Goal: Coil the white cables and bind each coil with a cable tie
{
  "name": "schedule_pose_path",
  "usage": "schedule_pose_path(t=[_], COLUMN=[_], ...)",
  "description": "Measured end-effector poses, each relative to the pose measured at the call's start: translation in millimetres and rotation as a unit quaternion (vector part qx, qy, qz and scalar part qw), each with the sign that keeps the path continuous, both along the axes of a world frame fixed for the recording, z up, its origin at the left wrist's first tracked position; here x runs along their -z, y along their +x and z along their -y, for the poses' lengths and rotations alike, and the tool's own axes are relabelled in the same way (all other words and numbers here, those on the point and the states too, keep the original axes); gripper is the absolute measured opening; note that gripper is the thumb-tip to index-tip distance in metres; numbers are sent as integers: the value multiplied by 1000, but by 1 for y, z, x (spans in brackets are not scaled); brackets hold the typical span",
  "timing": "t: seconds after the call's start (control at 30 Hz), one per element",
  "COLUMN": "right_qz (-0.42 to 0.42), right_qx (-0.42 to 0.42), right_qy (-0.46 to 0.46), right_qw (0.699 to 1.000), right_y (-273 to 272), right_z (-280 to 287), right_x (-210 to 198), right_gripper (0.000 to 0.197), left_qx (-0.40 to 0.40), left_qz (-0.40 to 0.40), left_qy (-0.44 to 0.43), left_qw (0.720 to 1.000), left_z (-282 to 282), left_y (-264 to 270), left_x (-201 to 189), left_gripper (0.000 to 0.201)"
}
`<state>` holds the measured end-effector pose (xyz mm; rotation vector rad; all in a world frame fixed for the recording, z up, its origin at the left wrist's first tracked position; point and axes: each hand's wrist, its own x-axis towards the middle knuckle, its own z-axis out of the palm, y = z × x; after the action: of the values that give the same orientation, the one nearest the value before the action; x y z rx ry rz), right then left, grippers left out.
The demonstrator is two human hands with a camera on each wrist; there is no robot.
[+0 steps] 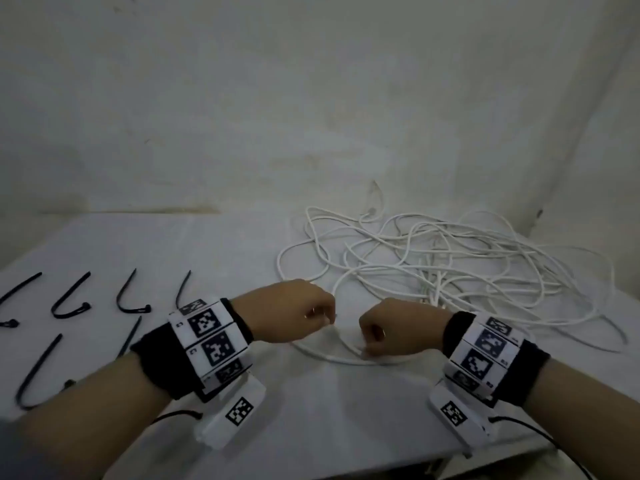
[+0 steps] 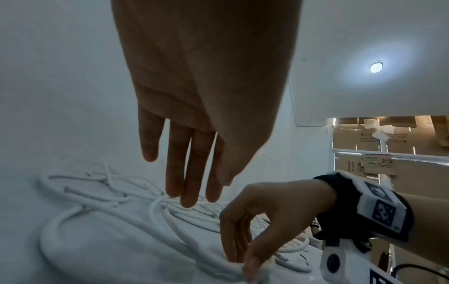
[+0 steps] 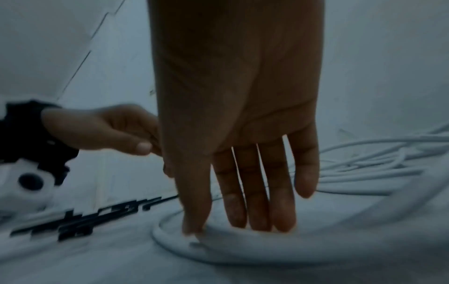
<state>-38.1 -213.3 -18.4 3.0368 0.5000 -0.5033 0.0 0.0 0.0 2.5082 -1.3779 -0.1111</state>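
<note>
A tangle of white cables (image 1: 450, 265) lies on the white table (image 1: 207, 258) at the right rear. One strand curves forward as a loop (image 1: 325, 356) between my hands. My right hand (image 1: 367, 351) pinches this strand with thumb and index finger against the tabletop, its other fingers (image 3: 257, 211) hanging straight. My left hand (image 1: 330, 318) hovers just left of it, thumb pressed to the index finger on the same strand; its remaining fingers (image 2: 189, 188) point down over the cables. Several black cable ties (image 1: 69, 303) lie bent at the left.
A pale wall (image 1: 311, 98) rises right behind the table, and the cable pile reaches it. The table's front edge (image 1: 346, 474) runs below my wrists. Stacked cardboard boxes (image 2: 388, 146) show past the table's right side in the left wrist view.
</note>
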Motion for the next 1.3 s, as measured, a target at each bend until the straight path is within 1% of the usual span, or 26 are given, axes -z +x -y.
schedule_pose_path(t=[0.07,0.13,0.2,0.3,0.37,0.5,0.63,0.67,0.73,0.8,0.87,0.93,1.0,1.03,1.07,1.1,1.17,1.23,1.3], right_qz=[-22,-13,18,75,119,189,233,231,193,169,172,192,231,254,277,298,316,309,295], right_qx=[11,-13,-35,-58,-75,-87,-77,-65,-34,-17,6,31,29,21,12,2,-20,-51,-77], right_qy=[29,31,24,32,55,140,231,256,302,317,337,361,353,339,332,332,330,293,267], right_qw=[999,999,999,995,989,968,942,937,933,933,926,912,906,906,902,895,889,903,914], right_y=[-1,-5,-8,-10,-11,-11,-8,-7,-5,-2,4,10,17,20,23,26,28,28,26], right_z=[3,4,1,-1,-2,-3,-1,0,6,18,32,40,39,36,32,28,21,14,10], right_x=[-1,1,3,-6,-19,-47,-67,-70,-73,-72,-69,-70,-74,-77,-80,-83,-87,-84,-76], right_gripper=[30,24,17,22,23,16,6,6,10,14,15,13,9,9,11,12,17,29,41], left_qx=[-9,-9,-5,10,7,7,-9,-15,-32,-72,-130,-158,-151,-140,-124,-107,-85,-82,-79], left_qz=[-19,-21,-20,-4,-1,-20,-58,-49,-36,-41,-82,-175,-284,-329,-363,-386,-412,-422,-431], left_qy=[13,28,39,39,22,-49,-159,-182,-223,-268,-314,-337,-317,-315,-331,-369,-471,-565,-632], left_qw=[1000,999,999,999,1000,999,985,982,974,960,937,912,892,879,862,839,775,705,639], left_z=[8,13,17,21,22,18,14,12,3,-13,-33,-50,-59,-59,-58,-57,-56,-58,-61], left_y=[4,5,6,6,5,12,12,13,16,23,32,37,36,33,30,29,26,26,28], left_x=[6,14,19,21,15,-1,-17,-20,-26,-32,-40,-45,-47,-46,-46,-47,-54,-61,-67], left_gripper=[20,21,23,23,20,19,32,34,36,38,39,44,56,58,56,50,41,38,40])
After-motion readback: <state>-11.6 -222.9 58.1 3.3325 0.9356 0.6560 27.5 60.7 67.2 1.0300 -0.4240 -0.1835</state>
